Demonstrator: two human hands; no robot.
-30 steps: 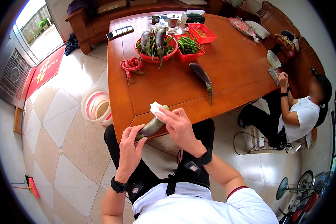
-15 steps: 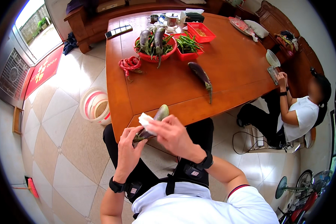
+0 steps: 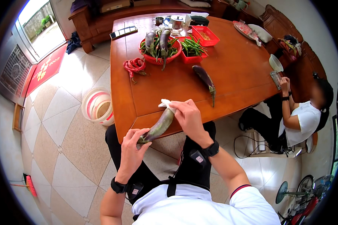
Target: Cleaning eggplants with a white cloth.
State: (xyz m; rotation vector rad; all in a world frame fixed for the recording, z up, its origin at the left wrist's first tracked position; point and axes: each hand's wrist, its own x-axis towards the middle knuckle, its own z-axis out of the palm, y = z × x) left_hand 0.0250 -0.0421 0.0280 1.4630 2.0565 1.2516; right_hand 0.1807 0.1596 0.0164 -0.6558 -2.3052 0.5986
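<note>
Left hand (image 3: 131,144) fingers closed on one eggplant's (image 3: 159,125) stem end, over counter (image 3: 229,71) edge | right hand (image 3: 187,116) pinches white cloth (image 3: 166,104) on its tip | second eggplant (image 3: 204,77) on counter | two red baskets (image 3: 204,35) | red mat (image 3: 45,67) by door

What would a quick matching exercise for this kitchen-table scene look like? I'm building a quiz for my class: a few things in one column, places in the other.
Things:
1. long eggplant
2. second eggplant
3. red chillies
4. white bucket

Places:
A. on the tiled floor beside the table
B. lying alone on the table top
C. held in both hands at the table's near edge
D. on the table, left of the red bowl

Pairs: 1-C, 2-B, 3-D, 4-A
</note>
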